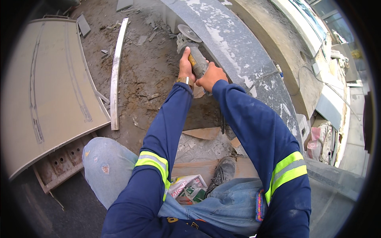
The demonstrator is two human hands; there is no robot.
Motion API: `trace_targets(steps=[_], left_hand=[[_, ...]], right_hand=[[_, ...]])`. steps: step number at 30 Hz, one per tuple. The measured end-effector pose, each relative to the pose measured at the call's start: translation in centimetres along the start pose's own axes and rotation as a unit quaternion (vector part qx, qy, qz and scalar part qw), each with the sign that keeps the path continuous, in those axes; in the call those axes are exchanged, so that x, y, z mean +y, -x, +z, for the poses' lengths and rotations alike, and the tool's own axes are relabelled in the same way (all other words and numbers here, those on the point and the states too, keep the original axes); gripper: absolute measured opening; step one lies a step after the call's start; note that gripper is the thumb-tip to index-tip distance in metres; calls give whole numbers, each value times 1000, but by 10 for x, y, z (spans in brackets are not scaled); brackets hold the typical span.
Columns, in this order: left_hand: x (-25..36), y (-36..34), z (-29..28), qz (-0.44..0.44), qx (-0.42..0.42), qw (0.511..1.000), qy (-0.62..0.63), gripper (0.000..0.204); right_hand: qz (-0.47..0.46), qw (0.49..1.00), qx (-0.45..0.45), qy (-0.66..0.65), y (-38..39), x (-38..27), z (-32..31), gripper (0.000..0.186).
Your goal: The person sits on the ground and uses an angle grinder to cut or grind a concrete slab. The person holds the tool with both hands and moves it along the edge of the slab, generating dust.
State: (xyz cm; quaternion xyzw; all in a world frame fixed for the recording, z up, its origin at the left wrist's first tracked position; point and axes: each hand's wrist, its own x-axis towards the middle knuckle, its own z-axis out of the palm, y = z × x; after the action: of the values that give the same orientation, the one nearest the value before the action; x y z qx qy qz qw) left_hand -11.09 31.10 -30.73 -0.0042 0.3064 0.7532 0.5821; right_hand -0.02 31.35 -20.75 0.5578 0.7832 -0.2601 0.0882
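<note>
Two hands make the grip, and both are curled around one grinder (200, 64). The left hand (185, 68) is up near its head, with most of its fingers tucked where I can't see them. The right hand (214, 77) is wrapped around the back end. One round disc (190, 33) sits at the far end, just beside one long gray slab (228, 41) with white patches. I can't tell if they touch.

One watch (185, 81) is on the left wrist. Two blue sleeves (254, 115) each have one bright yellow-green band (289, 172). Two legs in jeans (109, 166) show, but only one dusty shoe (224, 171); the other foot is hidden. One crumpled bag (190, 183) is partly covered by the left sleeve.

On the dirt (149, 75) to the left, one long pale strip (117, 75) lies near one big tan panel (53, 83) with two dark lines. Under the panel, one rusty frame (63, 166) is mostly covered. On the right, one pink and white bundle (316, 139) is hard to make out.
</note>
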Motion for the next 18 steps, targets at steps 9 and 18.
trace_targets(steps=[9,18], left_hand=[[3,-9,-1,-5,-3,1000,2,53],[5,-12,-2,-10,-7,1000,11,51]], right_hand=[[3,1000,9,-3,-11,-3,2,90],[9,1000,3,3,-13,-5,3,91]])
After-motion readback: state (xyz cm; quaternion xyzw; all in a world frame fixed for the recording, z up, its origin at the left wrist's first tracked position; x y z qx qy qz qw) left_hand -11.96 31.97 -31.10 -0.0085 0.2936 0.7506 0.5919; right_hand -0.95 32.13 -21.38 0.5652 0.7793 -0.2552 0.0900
